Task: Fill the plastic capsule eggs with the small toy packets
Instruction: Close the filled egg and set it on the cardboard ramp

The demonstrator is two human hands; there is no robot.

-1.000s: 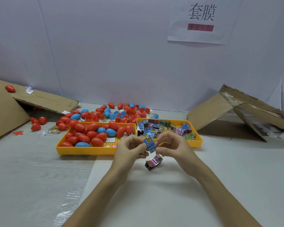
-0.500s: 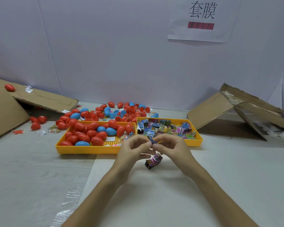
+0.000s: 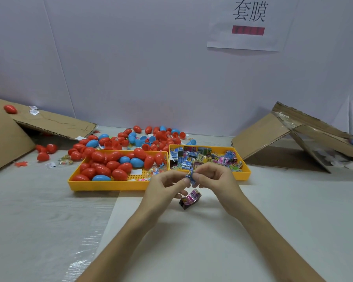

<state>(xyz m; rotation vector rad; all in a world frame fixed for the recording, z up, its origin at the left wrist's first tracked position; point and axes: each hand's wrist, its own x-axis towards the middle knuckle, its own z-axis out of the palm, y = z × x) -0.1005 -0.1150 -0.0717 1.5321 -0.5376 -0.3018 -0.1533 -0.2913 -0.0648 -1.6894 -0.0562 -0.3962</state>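
On the table [image 3: 273, 210], an egg tray [image 3: 110, 185] holds red and blue eggs [image 3: 118, 174] beside a packet tray [image 3: 245, 174] heaped with packets [image 3: 222, 159]. Your left hand [image 3: 163, 189] and right hand [image 3: 218, 180] together pinch one blue packet [image 3: 190, 176] in front of the trays, above a pink packet [image 3: 191, 198] lying loose

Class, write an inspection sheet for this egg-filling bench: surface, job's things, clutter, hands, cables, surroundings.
Surface: pale covered table.
Job's things: left yellow tray holds red and blue eggs; right yellow tray holds packets; a pink packet lies on the table.
Clutter: loose eggs behind the trays, scraps left of them.
Hands: left hand and right hand pinch a blue packet.
Cables: nothing seen.
Surroundings: left cardboard, right cardboard, paper sign on the white wall.
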